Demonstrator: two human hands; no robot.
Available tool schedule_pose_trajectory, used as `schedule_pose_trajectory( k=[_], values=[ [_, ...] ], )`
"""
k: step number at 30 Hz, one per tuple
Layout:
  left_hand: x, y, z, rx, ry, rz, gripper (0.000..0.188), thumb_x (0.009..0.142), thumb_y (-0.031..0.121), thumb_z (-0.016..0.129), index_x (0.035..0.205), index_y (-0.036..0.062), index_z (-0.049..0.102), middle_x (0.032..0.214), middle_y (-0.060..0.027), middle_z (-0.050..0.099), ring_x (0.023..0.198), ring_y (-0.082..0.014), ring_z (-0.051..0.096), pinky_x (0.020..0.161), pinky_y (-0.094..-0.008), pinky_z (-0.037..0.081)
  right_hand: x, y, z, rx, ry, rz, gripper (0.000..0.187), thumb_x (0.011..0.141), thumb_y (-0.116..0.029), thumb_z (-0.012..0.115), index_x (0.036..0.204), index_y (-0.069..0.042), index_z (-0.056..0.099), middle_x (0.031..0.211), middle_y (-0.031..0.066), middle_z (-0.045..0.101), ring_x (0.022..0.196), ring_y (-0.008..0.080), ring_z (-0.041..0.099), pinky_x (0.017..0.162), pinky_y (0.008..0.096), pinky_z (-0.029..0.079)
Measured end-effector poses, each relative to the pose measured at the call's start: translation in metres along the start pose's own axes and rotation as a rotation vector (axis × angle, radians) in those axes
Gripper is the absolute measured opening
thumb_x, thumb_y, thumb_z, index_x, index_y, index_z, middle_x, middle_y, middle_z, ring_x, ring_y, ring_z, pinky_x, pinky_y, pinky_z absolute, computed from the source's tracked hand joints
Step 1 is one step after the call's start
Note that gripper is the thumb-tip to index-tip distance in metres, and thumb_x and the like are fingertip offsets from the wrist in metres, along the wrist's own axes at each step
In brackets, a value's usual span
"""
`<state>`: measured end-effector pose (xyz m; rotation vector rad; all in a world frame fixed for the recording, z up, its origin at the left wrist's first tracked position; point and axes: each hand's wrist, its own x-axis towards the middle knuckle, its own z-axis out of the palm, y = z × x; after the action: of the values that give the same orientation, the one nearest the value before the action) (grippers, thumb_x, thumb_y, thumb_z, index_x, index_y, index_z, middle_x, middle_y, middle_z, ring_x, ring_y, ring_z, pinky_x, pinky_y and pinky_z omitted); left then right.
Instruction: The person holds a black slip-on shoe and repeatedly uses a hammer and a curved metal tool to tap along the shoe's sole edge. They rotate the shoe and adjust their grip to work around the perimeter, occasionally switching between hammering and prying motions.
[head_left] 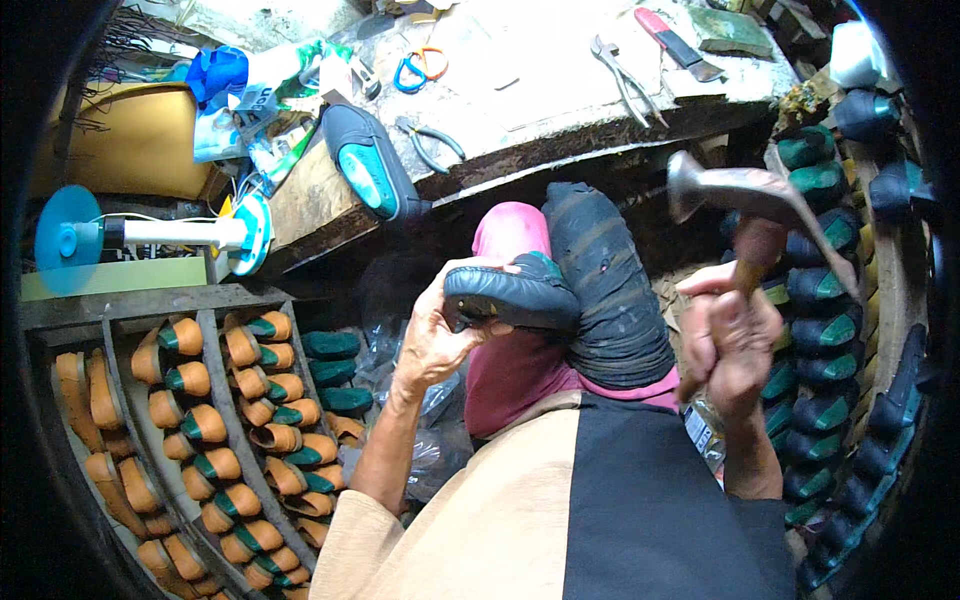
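My left hand (pixel 435 345) is closed around a dark shoe (pixel 515 297), fingers along its top and thumb beneath. The shoe lies sideways above my lap, against a dark wrapped pad (pixel 606 280) on my thigh. My right hand (pixel 735 335) grips a hammer (pixel 757 245) by its handle, raised to the right of the pad, its metal head apart from the shoe. Another dark shoe with a teal inside (pixel 368 165) rests at the edge of the worktable (pixel 520 130).
On the worktable lie pliers (pixel 430 143), orange-and-blue scissors (pixel 418 70), long-handled pincers (pixel 627 82) and a red-handled blade (pixel 675 42). A small blue fan (pixel 70 240) stands at left. Racks hold tan shoes (pixel 205 420) on the left and dark shoes (pixel 822 360) on the right.
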<state>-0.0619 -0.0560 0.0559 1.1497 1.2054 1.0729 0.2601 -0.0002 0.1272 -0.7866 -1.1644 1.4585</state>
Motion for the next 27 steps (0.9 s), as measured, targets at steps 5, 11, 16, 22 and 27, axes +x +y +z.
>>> schedule_pose_trajectory(
  k=[5,11,16,22,27],
  values=[
    [-0.016,-0.005,0.002,0.018,0.072,-0.051,0.063,0.089,-0.005,0.094,0.146,0.0018,0.067,0.146,-0.0127,0.077,0.133,-0.0206,0.073,0.118,-0.04,0.059,0.012,0.022,0.009,-0.67,-0.373,0.292,0.025,0.115,-0.022,0.071,0.109,0.002,0.067,0.069,0.0178,0.057,0.055,0.0182,0.058,0.053,0.0425,0.043],
    [-0.036,-0.01,0.004,0.219,0.201,0.026,0.069,0.084,0.007,0.1,0.145,0.0007,0.067,0.144,-0.0161,0.079,0.133,-0.0245,0.075,0.116,-0.0405,0.06,0.01,0.025,0.004,-0.54,-0.498,-0.112,0.028,0.112,-0.026,0.073,0.109,0.001,0.069,0.074,0.019,0.067,0.065,0.0343,0.071,0.062,0.047,0.054],
    [-0.034,-0.001,0.009,0.435,0.118,0.221,0.068,0.083,0.01,0.101,0.141,0.0027,0.067,0.146,-0.0205,0.078,0.141,-0.0337,0.073,0.118,-0.0457,0.059,0.011,0.034,-0.005,-0.773,-0.48,0.042,0.026,0.106,-0.022,0.076,0.114,0.002,0.072,0.087,0.0257,0.077,0.085,0.0429,0.079,0.076,0.0492,0.061],
    [-0.026,0.002,0.041,0.561,0.069,0.274,0.069,0.083,0.016,0.102,0.141,0.0037,0.067,0.146,-0.0222,0.077,0.142,-0.0427,0.071,0.119,-0.0487,0.059,-0.006,0.042,-0.042,-0.797,-0.488,0.137,0.035,0.107,-0.026,0.078,0.125,0.005,0.079,0.079,0.0244,0.072,0.062,0.0381,0.073,0.06,0.0465,0.057],
    [-0.012,0.007,0.065,0.702,-0.01,0.289,0.067,0.084,0.023,0.101,0.141,0.008,0.068,0.148,-0.0137,0.077,0.146,-0.0431,0.067,0.125,-0.0614,0.051,-0.003,0.012,-0.073,-0.635,-0.575,-0.092,0.03,0.109,-0.026,0.075,0.12,0.002,0.079,0.103,0.0223,0.08,0.097,0.0394,0.079,0.09,0.0472,0.06]
  ],
)
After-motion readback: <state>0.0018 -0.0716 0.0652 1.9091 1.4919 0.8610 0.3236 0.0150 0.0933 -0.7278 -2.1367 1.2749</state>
